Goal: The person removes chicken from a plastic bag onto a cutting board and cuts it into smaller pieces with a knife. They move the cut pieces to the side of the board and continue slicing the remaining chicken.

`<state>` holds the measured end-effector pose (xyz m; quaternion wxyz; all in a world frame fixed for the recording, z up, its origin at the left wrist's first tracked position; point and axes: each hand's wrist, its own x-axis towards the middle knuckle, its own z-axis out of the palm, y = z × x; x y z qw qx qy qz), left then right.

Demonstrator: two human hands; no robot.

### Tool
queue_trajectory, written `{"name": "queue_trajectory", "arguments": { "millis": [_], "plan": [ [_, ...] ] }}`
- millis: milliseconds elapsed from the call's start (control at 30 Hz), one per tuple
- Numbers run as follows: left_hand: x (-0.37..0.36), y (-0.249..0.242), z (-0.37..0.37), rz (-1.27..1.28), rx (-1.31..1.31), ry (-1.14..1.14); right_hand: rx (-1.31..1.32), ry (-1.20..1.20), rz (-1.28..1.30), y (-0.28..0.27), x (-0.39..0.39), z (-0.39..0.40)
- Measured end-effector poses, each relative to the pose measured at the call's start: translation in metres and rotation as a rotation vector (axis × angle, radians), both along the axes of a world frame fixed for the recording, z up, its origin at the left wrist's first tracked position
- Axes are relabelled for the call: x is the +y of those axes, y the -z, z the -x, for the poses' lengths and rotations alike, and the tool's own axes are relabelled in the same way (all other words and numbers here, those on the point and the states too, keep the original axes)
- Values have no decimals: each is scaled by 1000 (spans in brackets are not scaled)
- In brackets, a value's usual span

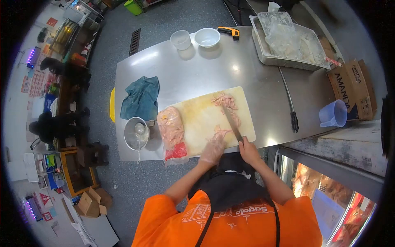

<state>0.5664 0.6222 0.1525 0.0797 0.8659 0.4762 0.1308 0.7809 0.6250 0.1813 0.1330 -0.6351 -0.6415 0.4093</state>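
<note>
My right hand point(248, 150) is closed round the handle of a long knife point(232, 124), whose blade points away over the cutting board point(196, 116). The tip lies by a pile of sliced pale meat point(226, 102). In a clear glove, my left hand point(213, 150) rests at the board's near edge against more meat strips point(220, 134); its fingers are too blurred to read. Left of it, a plastic bag of pinkish meat point(170, 127) with a red label overlaps the board's left side.
A metal pot point(136, 133) with a ladle and a teal cloth point(140, 98) lie left. Two bowls, one clear point(180, 40) and one white point(207, 37), stand at the far edge. At right are a floury tub point(296, 43), a sharpening rod point(289, 99) and a jug point(333, 114).
</note>
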Motion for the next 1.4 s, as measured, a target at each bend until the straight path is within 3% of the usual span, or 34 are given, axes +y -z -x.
{"name": "queue_trajectory", "arguments": {
  "millis": [33, 100, 133, 200, 233, 300, 433, 533, 600, 733, 800, 933, 1000, 1167, 1267, 1400],
  "plan": [
    [2, 2, 0, 0, -2, 0, -65, -41, 61, -6, -1, 5],
    [-4, 8, -1, 249, -394, -260, -101, -111, 59, -2, -9, 12],
    [-7, 4, 0, 258, -397, -261, -109, -174, 69, -2, -13, 15],
    [-6, -12, 4, 286, -129, -260, -146, -208, 74, 8, -17, 13],
    [-4, -20, 2, 287, -136, -266, -151, -214, 76, 8, -17, 9],
    [4, -30, -2, 436, -54, -362, -182, 13, 86, 7, -10, -2],
    [16, 7, 3, 479, -257, -493, -237, -43, 79, -4, -2, -4],
    [27, 18, -4, 265, -288, -472, -208, -123, 100, -10, -2, 15],
    [26, 29, -6, 387, -91, -390, -181, -103, 89, 2, -7, 17],
    [14, -6, 3, 426, -130, -435, -204, 2, 16, 19, -11, 4],
    [16, -33, 0, 621, -7, -516, -205, -14, 43, 8, -10, 3],
    [15, -25, -8, 499, -6, -499, -171, -45, 42, 8, -3, -2],
    [22, -6, -12, 142, -116, -287, -215, -52, 69, -2, -1, 6],
    [9, 18, -5, 167, -27, -239, -211, -237, 112, -3, -9, 18],
    [-2, 31, 9, 107, -104, -233, -262, -52, 102, 5, -7, 14],
    [-13, 46, 9, 86, -291, -291, -268, -78, 138, -5, -21, 6]
  ]
}}
